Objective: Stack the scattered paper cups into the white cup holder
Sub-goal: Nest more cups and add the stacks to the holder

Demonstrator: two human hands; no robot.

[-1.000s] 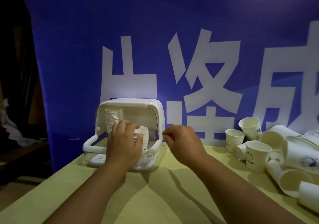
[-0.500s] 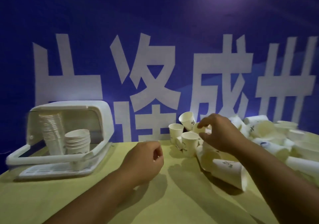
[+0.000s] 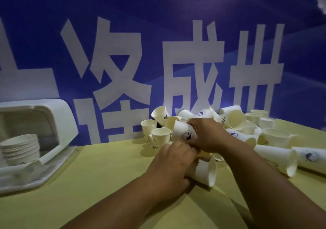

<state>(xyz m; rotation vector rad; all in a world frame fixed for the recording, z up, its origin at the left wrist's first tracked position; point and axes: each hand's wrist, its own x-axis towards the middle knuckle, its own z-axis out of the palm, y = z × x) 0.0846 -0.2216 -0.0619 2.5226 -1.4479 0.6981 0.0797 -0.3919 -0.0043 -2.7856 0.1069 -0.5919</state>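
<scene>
The white cup holder [image 3: 58,122] stands at the left edge with its lid raised, and a stack of paper cups [image 3: 21,149] sits inside it. A heap of scattered paper cups [image 3: 247,128] lies at the right, against the blue banner. My right hand [image 3: 206,135] grips a white paper cup with a round blue logo [image 3: 183,131], lifted at the heap's near left side. My left hand [image 3: 172,163] is closed around another paper cup lying on its side [image 3: 204,171], its mouth facing right.
The yellow-green table [image 3: 88,184] stretches from the holder to the heap. A blue banner with large white characters [image 3: 123,61] forms the back wall right behind the cups. Long cup stacks [image 3: 275,158] lie on their sides at the right.
The view has swung right, away from the holder. My right hand has closed on a logo cup at the heap. My left hand has moved right and taken a lying cup.
</scene>
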